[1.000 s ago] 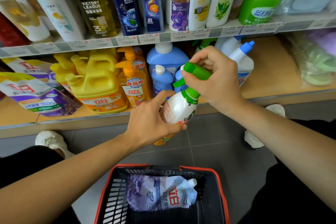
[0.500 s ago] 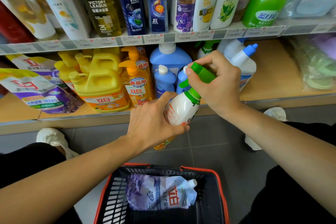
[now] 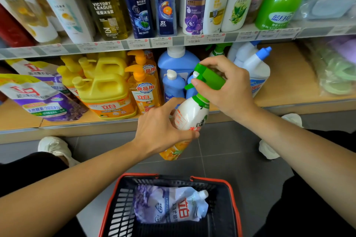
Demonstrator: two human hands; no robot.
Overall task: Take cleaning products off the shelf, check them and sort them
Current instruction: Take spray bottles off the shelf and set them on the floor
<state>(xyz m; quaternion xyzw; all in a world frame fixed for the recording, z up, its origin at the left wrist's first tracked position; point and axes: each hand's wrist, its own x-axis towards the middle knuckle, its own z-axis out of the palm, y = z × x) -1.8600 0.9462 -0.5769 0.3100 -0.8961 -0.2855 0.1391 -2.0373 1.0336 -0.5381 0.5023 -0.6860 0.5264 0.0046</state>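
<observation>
1. Two hands held one white spray bottle point(image 3: 190, 115) in the air in front of the lower shelf point(image 3: 289, 82), over the floor between that shelf and the basket point(image 3: 229, 184): the left hand point(image 3: 158, 131) wrapped round its body, the right hand point(image 3: 229, 90) clamped with thumb and fingers on the green trigger head point(image 3: 210, 78)
2. Twisting that head could loosen it and let liquid leak, and a squeeze on the trigger could spray the stock
3. The bottle leaned over with only the left grip round its body, so a slip would likely drop it on the tiles, short of the basket
4. Counted in the basket: one refill pouch point(image 3: 169, 206)
5. Counted on the lower shelf: two purple pouches point(image 3: 38, 98), at least three yellow jugs point(image 3: 107, 90), two orange pump bottles point(image 3: 143, 92), one large blue bottle point(image 3: 177, 61), two small blue bottles point(image 3: 172, 84), two white bottles with blue caps point(image 3: 256, 67); a second green sprayer point(image 3: 217, 49) showed partly behind the right hand
</observation>
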